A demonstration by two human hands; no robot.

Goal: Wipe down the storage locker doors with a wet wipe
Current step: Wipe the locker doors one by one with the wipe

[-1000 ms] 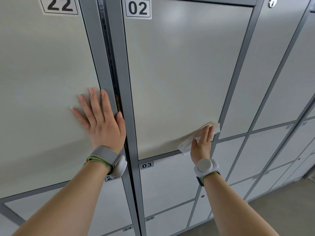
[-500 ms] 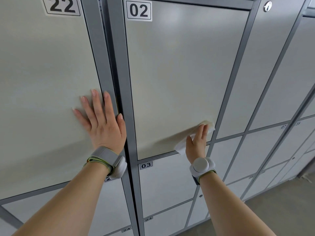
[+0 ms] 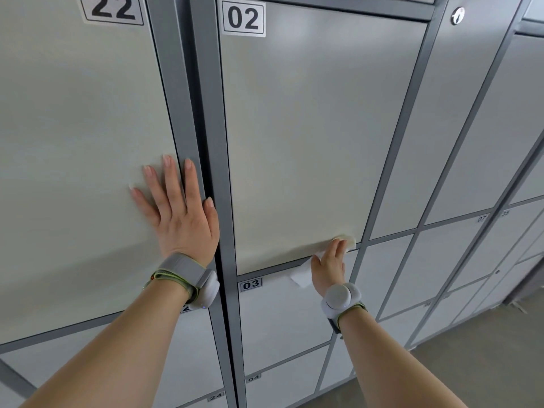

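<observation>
right hand [image 3: 329, 267] presses the wipe [image 3: 303, 273] flat-fingered on door 02's [image 3: 309, 128] bottom edge; left hand [image 3: 179, 213] spread on door 22 [image 3: 73, 142].

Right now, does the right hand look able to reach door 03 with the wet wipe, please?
Probably yes: the right hand presses the wet wipe at the bottom edge of door 02, with door 03 below, nothing between.

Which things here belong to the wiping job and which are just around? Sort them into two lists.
In the job: wet wipe; right hand, pressing it on the bottom edge of door 02; left hand, flat on door 22; door 03 below.

Just there: wrist devices; round lock, upper right; floor.
</observation>
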